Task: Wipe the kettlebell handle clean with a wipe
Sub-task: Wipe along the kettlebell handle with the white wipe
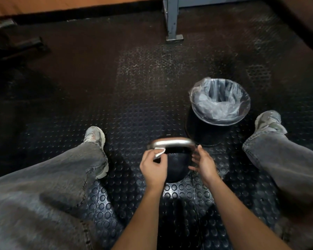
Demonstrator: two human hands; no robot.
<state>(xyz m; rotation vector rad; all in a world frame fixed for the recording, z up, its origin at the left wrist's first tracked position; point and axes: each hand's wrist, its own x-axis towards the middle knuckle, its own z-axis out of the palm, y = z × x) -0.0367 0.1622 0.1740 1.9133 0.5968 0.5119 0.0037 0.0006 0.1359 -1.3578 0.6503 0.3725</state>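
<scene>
A white wipe [159, 153] was pinched by the left hand [153, 166] against the shiny kettlebell handle [171, 142]; the right hand [202, 162] was held open, the black body partly hidden.

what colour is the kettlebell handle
Shiny silver metal, unlike the black kettlebell body; the kettlebell handle shows best in the head view.

Kettlebell [175, 165] sits on the floor [134, 87] between both feet, bin [219, 112] just behind to its right, a metal post [172, 20] far behind.
</scene>
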